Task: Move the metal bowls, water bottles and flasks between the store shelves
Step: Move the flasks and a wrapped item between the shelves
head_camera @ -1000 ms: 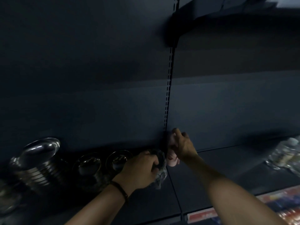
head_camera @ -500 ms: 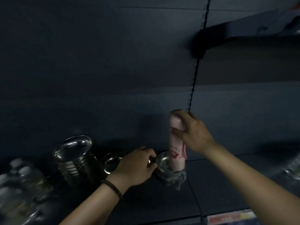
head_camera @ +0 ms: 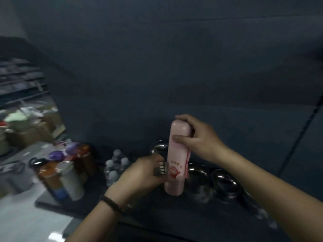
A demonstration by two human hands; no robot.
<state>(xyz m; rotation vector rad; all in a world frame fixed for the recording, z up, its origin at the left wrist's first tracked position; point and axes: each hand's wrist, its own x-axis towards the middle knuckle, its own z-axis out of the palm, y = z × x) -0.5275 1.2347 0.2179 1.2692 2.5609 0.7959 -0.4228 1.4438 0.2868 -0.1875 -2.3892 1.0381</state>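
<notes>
- The pink flask (head_camera: 176,161) stands upright on the dark shelf (head_camera: 174,215).
- The right hand (head_camera: 197,138) has its grip wrapped round the top of the pink flask, thumb on the front.
- The left hand (head_camera: 139,173) has its grip curled round a stack of bowls (head_camera: 160,167), just left of the pink flask and touching it.
- Two more shiny bowls (head_camera: 223,182) sit just right of the pink flask.
- Small water bottles (head_camera: 115,165) stand to the left of the pink flask.
- Other flasks (head_camera: 66,173) stand further left, at the shelf's end.
</notes>
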